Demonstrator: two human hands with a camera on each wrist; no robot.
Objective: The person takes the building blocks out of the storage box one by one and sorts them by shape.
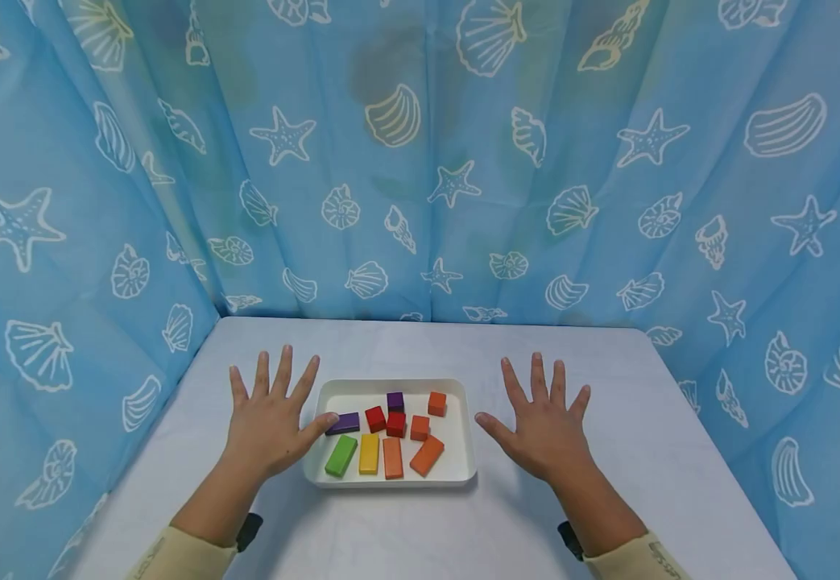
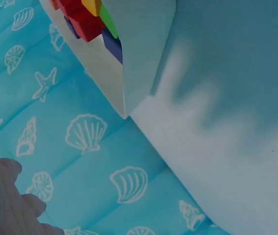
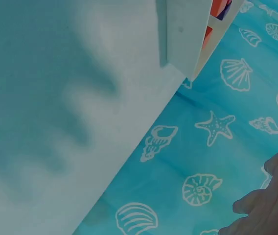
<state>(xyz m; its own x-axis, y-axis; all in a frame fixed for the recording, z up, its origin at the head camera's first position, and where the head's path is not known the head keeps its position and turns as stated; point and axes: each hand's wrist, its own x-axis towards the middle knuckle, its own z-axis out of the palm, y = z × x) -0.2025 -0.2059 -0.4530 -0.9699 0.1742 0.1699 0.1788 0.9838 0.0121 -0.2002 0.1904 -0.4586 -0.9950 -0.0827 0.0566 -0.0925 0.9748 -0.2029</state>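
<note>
Left hand [image 1: 269,428] and right hand [image 1: 546,433] are spread, empty; oblong blocks [image 1: 369,453] by the tray's [image 1: 457,461] near edge, likely light and rigid, are best side-pinched.

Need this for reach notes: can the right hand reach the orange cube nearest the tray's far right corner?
Probably yes: the right hand is empty, fingers spread, beside the tray; only the tray's rim, no other block, stands between it and that orange cube.
</note>
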